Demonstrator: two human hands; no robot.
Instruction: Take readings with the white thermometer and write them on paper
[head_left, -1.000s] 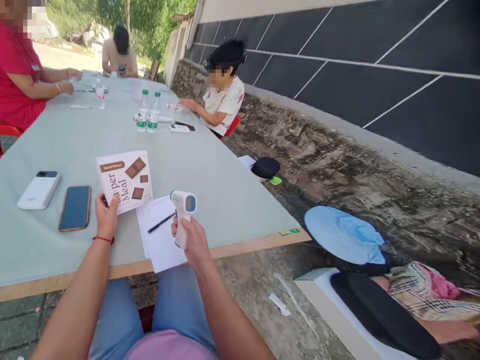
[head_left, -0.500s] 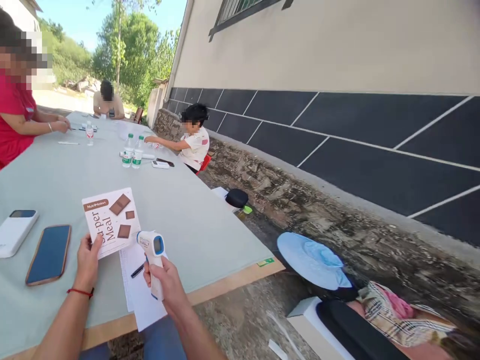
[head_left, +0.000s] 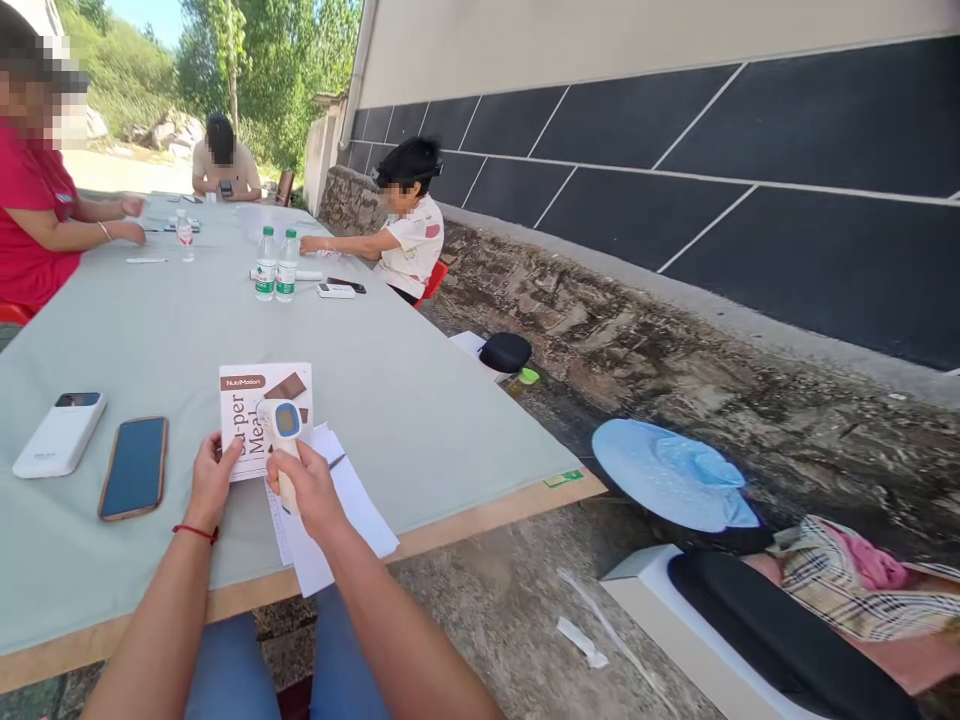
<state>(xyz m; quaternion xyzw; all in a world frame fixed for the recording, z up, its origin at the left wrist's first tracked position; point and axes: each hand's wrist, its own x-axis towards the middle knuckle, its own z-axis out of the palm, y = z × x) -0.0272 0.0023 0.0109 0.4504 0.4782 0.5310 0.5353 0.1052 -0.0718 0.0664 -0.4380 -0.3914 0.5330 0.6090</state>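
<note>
My left hand point(head_left: 211, 478) is closed on the lower left edge of a white meal box point(head_left: 241, 420) printed with brown chocolate pieces, held upright above the table. My right hand point(head_left: 309, 482) wraps round the handle of a white and blue infrared thermometer point(head_left: 286, 420). Its small screen faces me, and its head overlaps the right part of the box front; whether the two touch I cannot tell. Under my right hand lie white paper sheets point(head_left: 360, 515), with a dark pen point(head_left: 337, 461) partly hidden on top.
A phone point(head_left: 133, 468) and a white power bank point(head_left: 60, 435) lie to the left on the cloth-covered table point(head_left: 172, 330). Two water bottles point(head_left: 275, 268) stand farther off. Three people sit round the table. A blue hat point(head_left: 667, 475) and a black case point(head_left: 780, 630) are at the right.
The thermometer has come in front of the box, where it was beside it before. The box has turned more upright. My view has shifted, and the table things appear farther right.
</note>
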